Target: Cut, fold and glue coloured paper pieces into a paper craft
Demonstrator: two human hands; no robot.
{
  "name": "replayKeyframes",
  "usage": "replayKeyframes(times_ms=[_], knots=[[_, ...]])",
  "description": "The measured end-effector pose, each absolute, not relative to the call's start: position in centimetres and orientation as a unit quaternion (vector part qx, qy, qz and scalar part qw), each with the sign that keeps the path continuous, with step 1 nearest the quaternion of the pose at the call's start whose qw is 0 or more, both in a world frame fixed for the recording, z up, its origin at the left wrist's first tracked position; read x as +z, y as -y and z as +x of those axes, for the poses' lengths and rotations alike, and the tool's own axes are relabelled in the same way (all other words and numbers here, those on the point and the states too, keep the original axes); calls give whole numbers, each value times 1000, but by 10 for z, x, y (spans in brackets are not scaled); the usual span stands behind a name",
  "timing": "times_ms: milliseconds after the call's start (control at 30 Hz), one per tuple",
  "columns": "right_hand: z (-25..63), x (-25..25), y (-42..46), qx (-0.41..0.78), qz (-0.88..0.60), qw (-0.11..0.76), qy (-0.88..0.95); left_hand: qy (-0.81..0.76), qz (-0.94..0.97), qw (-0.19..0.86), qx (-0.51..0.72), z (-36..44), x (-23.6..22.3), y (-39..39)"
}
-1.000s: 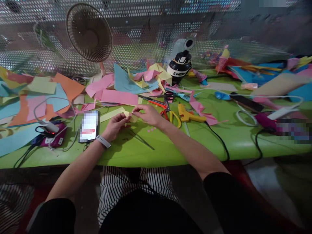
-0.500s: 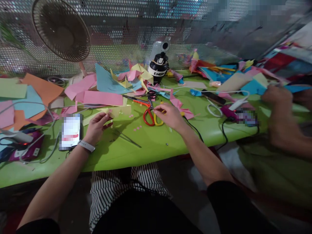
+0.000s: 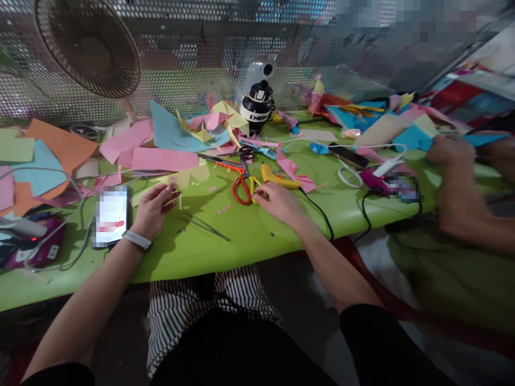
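My left hand (image 3: 155,206), wearing a pale wristband, pinches a narrow pale-yellow paper strip (image 3: 180,199) that hangs from its fingertips above the green table. At mid-table my right hand (image 3: 279,202) is closed, thumb and fingertips together over the yellow scissor handle (image 3: 252,185); what they grip, if anything, I cannot make out. Just left of them is a red scissor handle (image 3: 241,191). Behind the right hand lies a yellow glue gun (image 3: 279,178) with a black cord. Metal tweezers (image 3: 207,225) and tiny pink paper pieces (image 3: 224,208) lie between my hands.
A phone (image 3: 111,217) lies left of my left hand. Coloured paper sheets (image 3: 164,160), a black bottle (image 3: 257,110) and a fan (image 3: 90,48) stand or lie behind. Cables and a purple power strip (image 3: 374,182) are on the right, near another person's arm (image 3: 458,187).
My right hand has come down slightly and towards me over the yellow handle, uncovering more of the glue gun. The strip in my left hand shows more clearly. The view has shifted a little.
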State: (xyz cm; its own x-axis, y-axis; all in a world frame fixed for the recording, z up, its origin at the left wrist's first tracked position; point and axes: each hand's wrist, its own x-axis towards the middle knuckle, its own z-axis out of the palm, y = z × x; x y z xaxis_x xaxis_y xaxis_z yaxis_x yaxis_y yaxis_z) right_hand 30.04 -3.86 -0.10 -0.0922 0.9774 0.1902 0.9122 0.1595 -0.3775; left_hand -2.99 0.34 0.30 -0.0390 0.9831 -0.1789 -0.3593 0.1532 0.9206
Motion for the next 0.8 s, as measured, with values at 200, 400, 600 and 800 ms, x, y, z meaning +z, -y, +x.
replayKeyframes(times_ms=[200, 400, 600, 800], knots=[[282, -2, 41, 68, -626, 182, 755, -452, 340, 612, 553, -29, 4, -2], [294, 2, 44, 54, -633, 194, 747, -446, 337, 619, 551, -29, 6, -1], [344, -1, 29, -63, -673, 137, 724, -447, 345, 617, 548, -29, 6, 0], [373, -10, 4, -13, -678, 24, 734, -443, 349, 626, 538, -28, 9, 2]])
